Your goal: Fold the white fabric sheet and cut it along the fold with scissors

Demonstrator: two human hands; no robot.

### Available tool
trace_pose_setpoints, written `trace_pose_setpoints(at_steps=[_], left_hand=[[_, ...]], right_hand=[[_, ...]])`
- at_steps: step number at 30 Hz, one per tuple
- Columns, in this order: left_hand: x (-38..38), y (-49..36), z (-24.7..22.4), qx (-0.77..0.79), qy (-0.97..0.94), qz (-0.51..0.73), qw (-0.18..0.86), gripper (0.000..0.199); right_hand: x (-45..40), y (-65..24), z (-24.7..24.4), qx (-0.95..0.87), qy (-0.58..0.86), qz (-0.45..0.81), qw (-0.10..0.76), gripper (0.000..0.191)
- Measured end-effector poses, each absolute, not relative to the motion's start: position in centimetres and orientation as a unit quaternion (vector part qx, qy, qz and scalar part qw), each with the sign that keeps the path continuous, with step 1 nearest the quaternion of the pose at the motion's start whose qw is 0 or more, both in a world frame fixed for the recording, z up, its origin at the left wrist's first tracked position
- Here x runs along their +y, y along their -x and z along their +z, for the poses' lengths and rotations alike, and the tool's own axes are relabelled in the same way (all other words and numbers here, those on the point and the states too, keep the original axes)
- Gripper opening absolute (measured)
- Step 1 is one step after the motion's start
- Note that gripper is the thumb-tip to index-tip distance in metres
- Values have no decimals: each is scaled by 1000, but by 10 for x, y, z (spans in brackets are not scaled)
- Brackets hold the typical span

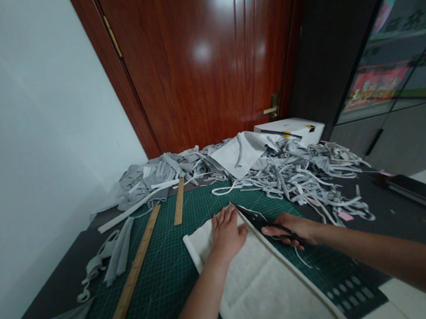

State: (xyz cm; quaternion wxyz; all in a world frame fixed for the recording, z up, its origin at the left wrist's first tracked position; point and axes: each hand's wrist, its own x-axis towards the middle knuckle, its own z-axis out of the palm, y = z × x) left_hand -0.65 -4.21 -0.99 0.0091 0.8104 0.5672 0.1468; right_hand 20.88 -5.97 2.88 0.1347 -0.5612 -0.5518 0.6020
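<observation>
A long cream cloth (pixel 264 286) lies on the green cutting mat (pixel 167 266), running from the middle of the mat down to the bottom edge. My left hand (pixel 227 233) rests flat on the far end of the cloth, fingers spread. In my right hand (pixel 287 230) is a pair of black scissors (pixel 259 221), its blades pointing to the upper left along the cloth's right edge, near the far corner. A thin pale strip (pixel 302 258) hangs below the scissors.
Two wooden rulers (pixel 134 277) (pixel 179 202) lie left of the cloth. Grey and white fabric scraps (pixel 290 171) are heaped along the back, with a white box (pixel 297 126) behind them. A pink scrap (pixel 345 216) and a black object (pixel 422 193) lie at right.
</observation>
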Motion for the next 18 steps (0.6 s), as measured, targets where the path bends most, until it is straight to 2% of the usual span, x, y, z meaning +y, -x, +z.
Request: trace_pose_setpoints(at_steps=[18], left_hand=[[-41,7,-10,572,-808,141,14,53]], right_hand=[[-63,-205,42,-602,582,534,112,59]])
